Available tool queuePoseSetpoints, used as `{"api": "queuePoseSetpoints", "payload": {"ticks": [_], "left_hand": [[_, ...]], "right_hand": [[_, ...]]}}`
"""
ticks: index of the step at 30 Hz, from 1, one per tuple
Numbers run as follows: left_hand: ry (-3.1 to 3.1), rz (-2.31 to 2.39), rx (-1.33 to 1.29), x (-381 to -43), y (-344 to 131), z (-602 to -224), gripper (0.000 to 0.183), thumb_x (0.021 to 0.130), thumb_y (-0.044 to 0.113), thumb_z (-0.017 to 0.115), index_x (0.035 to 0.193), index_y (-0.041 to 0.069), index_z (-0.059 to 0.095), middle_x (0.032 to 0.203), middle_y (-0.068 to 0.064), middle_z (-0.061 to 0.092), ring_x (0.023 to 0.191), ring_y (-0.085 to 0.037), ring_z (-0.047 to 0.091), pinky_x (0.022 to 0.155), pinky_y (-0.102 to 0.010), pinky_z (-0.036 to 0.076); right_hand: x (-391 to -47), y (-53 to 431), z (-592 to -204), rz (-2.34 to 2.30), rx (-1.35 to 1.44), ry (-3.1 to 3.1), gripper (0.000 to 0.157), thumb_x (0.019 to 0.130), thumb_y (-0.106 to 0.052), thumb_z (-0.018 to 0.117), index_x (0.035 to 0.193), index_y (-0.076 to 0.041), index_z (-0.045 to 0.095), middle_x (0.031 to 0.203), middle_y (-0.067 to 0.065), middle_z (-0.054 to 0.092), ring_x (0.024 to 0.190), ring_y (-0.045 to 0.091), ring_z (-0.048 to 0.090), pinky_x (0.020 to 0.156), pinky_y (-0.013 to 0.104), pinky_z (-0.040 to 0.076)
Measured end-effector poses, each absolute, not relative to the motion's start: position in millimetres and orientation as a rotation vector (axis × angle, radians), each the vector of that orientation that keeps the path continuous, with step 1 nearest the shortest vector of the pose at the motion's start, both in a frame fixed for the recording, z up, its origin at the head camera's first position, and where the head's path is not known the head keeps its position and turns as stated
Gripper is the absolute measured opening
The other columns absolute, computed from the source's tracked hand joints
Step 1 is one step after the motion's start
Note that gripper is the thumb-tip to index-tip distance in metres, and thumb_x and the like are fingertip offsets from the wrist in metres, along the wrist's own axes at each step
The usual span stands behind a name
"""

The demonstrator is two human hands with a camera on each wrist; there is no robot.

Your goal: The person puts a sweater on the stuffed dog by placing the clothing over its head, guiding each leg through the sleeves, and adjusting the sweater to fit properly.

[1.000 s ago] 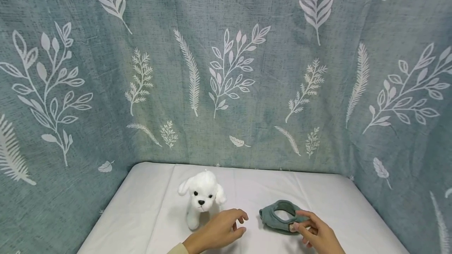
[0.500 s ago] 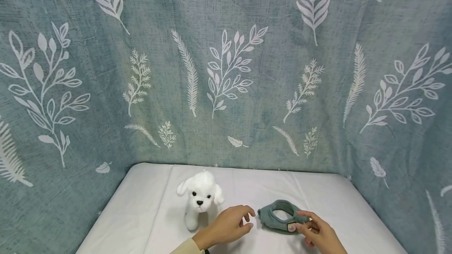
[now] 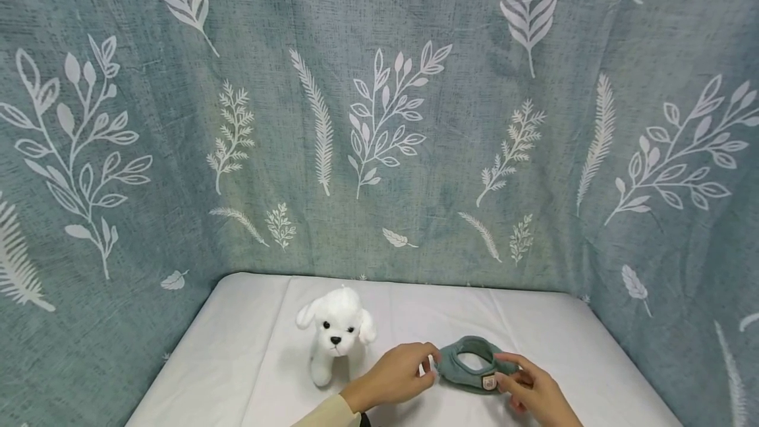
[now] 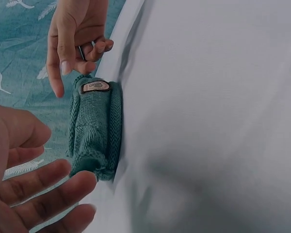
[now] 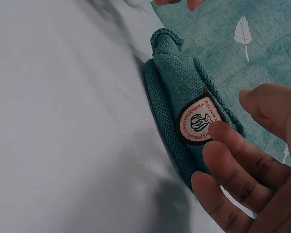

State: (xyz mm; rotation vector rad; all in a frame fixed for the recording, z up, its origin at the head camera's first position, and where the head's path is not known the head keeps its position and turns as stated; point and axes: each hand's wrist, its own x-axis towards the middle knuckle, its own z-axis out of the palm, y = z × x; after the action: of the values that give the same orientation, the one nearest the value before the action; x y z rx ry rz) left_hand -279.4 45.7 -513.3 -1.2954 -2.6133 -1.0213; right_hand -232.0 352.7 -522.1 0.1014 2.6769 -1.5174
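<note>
A small teal knitted garment (image 3: pixel 465 379) with a round neck opening and short sleeve ends lies on the white surface, right of centre in the head view. Its patch (image 5: pixel 199 120) shows a printed emblem and lettering in the right wrist view. My left hand (image 3: pixel 396 374) is at the garment's left end, thumb and fingers apart around the sleeve end. At the other end is my right hand (image 3: pixel 538 393), fingertips over the knit close to the patch, thumb spread away from the fingers. Neither hand pinches the cloth.
A white plush dog (image 3: pixel 335 331) stands left of the garment, partly behind my left forearm. The white padded surface (image 3: pixel 237 348) is enclosed at the back and sides by teal curtains (image 3: pixel 367 150) with white leaf prints.
My left hand has moved right, from in front of the plush dog to the garment's left end. The right hand stays at the right end; the garment keeps its place.
</note>
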Motion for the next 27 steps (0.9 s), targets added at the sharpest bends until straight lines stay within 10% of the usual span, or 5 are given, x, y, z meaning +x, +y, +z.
{"api": "queuePoseSetpoints", "payload": {"ticks": [27], "left_hand": [[-2.734, -1.047, -1.231, -289.1, 93.4, -518.0, 0.036, 0.099, 0.022, 0.067, 0.133, 0.012, 0.065, 0.067, 0.016, 0.052, 0.050, 0.002, 0.045, 0.047, -0.017, 0.039]], "right_hand": [[-244.5, 355.8, -526.4, -1.577, -0.064, 2.489, 0.056, 0.098, -0.034, 0.072, 0.143, -0.004, 0.057, 0.088, 0.011, 0.072, 0.062, 0.018, 0.059, 0.054, 0.031, 0.052]]}}
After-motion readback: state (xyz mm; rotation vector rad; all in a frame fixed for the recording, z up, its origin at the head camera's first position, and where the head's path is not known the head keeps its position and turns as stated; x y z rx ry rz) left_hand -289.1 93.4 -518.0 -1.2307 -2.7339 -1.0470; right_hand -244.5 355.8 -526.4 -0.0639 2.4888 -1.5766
